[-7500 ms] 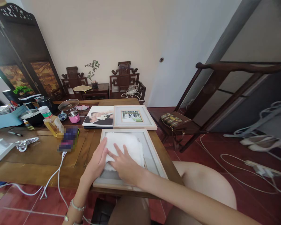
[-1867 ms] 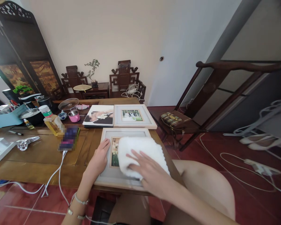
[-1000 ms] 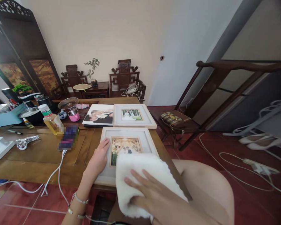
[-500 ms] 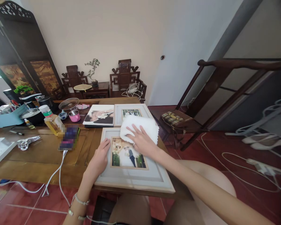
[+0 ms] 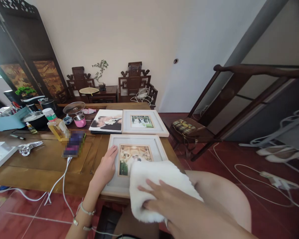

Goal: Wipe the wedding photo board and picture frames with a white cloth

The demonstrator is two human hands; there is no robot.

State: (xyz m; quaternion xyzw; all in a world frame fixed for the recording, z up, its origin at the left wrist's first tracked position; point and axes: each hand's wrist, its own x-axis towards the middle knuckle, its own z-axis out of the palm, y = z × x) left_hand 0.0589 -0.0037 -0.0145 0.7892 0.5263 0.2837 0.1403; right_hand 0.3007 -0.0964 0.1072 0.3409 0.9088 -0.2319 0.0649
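Wooden table (image 5: 49, 166): picture frame (image 5: 131, 157) at near edge, partly beneath white cloth (image 5: 161, 171). Left hand (image 5: 107, 169) laid unclenched on left rim; right hand (image 5: 171, 202) spread over cloth. Risk: hard nearward pull could drag frame off.

**Entries Recorded in Part**

Near frame (image 5: 136, 152): lower right corner hidden beneath the white cloth (image 5: 161, 172). White cloth: middle covered by the right hand (image 5: 165, 200); underside out of our sight. Right hand: softened by blur; whether it grips or merely presses, we cannot tell; forearm cut by the bottom edge. Left hand (image 5: 107, 167): palm side hidden from us; forearm likewise cut. Phone (image 5: 74, 144): display pixelated, unreadable to us. Bottle (image 5: 55, 126): lower end partly obscured by pixelation. Far frame (image 5: 142, 121): figures too small for us to make out. Power strip (image 5: 2, 157), folding screen (image 5: 18, 43), chair (image 5: 230, 94): cut by left, top and right edges respectively.
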